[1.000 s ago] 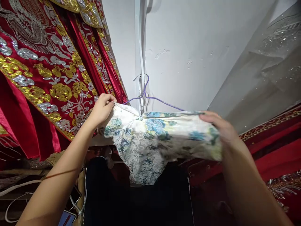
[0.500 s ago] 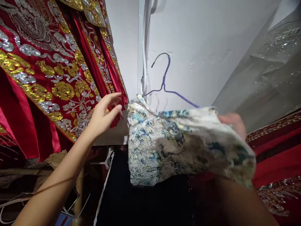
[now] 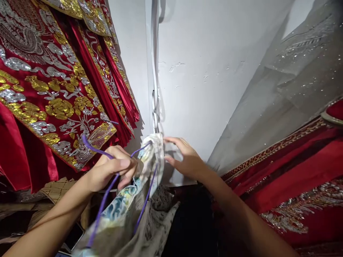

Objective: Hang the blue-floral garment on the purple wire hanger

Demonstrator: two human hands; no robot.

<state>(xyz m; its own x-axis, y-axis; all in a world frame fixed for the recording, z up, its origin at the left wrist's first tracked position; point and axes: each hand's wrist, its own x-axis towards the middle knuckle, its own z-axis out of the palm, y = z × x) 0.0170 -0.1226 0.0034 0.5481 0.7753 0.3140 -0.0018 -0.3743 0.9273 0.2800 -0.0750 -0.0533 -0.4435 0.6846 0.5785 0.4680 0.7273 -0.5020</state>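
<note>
My left hand (image 3: 112, 169) grips a purple wire hanger (image 3: 103, 207) together with the white garment with a blue and green floral print (image 3: 134, 210) that hangs on it. The hanger is tilted, its hook (image 3: 88, 144) pointing up left past my knuckles. The garment droops down toward the lower left. My right hand (image 3: 184, 159) is at the garment's top edge, fingers spread and touching the cloth near the white wall.
Red garments with gold and silver embroidery (image 3: 50, 89) hang at the left. More red embroidered fabric (image 3: 294, 167) and a sheer sequinned cloth (image 3: 289, 78) lie at the right. A white wall (image 3: 203, 64) with a hanging strap (image 3: 154, 107) is ahead. Dark clothing (image 3: 193, 221) is below.
The hanger came down off its place on the wall and swung left. My left hand, open before, has closed on the hanger and garment. My right hand let go of the garment's right side and moved to its top.
</note>
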